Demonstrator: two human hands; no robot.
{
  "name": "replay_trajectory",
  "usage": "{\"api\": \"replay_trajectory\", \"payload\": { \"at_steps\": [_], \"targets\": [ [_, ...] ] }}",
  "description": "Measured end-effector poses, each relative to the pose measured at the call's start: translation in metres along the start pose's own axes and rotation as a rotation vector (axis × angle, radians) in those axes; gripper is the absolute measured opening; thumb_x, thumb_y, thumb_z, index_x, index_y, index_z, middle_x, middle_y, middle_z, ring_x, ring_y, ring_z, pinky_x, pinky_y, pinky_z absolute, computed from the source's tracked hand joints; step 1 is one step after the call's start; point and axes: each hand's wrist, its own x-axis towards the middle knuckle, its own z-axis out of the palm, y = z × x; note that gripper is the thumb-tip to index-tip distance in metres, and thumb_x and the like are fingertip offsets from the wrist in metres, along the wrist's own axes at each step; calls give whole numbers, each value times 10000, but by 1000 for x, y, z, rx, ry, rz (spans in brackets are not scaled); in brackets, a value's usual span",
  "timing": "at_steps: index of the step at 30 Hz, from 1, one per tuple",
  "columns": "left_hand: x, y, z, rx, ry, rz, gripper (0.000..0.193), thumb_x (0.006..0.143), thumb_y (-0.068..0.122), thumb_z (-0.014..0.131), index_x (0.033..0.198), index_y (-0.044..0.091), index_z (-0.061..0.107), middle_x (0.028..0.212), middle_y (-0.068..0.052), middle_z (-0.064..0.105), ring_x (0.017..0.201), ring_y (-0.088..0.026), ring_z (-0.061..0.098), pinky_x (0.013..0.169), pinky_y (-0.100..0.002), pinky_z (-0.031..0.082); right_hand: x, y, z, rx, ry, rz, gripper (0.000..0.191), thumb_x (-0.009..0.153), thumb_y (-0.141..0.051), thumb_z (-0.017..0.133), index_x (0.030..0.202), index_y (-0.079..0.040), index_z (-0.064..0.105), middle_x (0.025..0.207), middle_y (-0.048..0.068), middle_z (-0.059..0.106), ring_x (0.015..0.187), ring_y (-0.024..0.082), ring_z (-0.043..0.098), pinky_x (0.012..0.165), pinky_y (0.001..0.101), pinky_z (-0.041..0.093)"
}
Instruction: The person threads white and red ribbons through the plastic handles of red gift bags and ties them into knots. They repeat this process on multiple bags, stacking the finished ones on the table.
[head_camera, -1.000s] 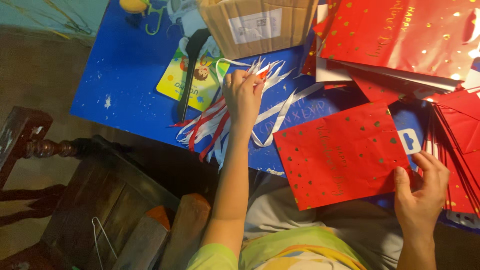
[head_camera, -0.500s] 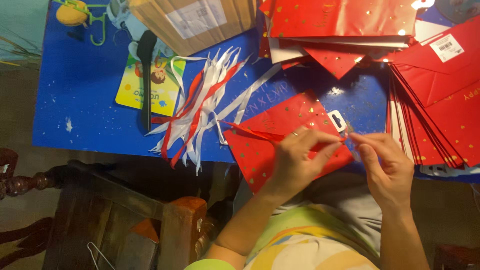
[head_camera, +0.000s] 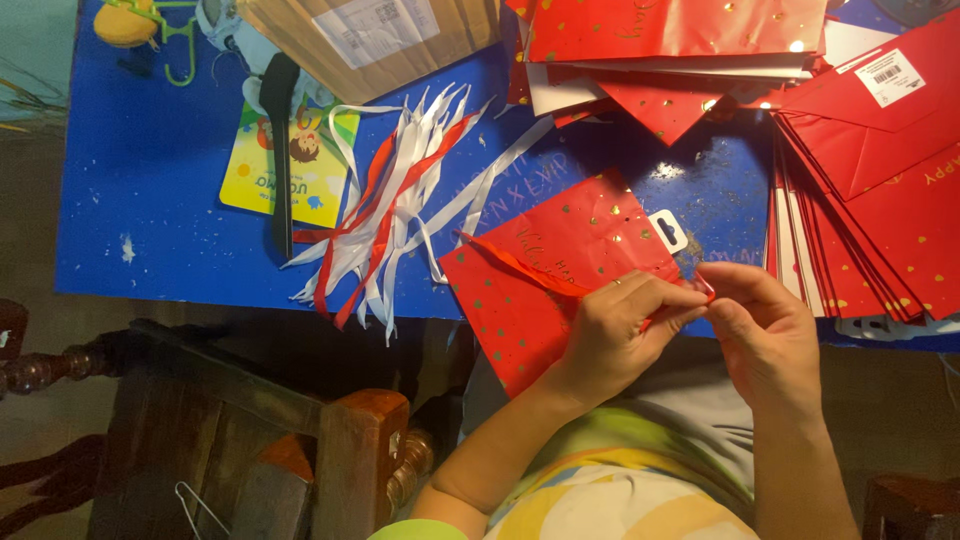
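Both hands are pinching a red ribbon at the lower-right corner of the flat red gift bag, mid-frame on the blue worktop. Left hand and right hand are both closed tight on it. I'd be keeping the ribbon taut and the bag flat while threading. Spare ribbons are lying to the left.
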Motion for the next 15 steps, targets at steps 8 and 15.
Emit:
{"api": "replay_trajectory", "payload": {
  "at_steps": [8,15],
  "targets": [
    [-4,-7,5,207,-15,123,206,945,38,770,1113,98,665,1036,-67,689,915,-252,691,799,-351,559,-3,1,9,-111,-8,-151,121,1044,-32,686,1124,58,673,1109,165,712,1109,209,683,1045,326,531],
    [-8,-15,14,77,-34,44,198,958,22,753,1126,96,677,976,-64,686,921,-232,710,806,-317,578,-2,-18,0,29,-14,-198,89,1135,-117,602,1116,-34,625,1022,133,698,1026,230,693,1016,397,587]
  ]
}}
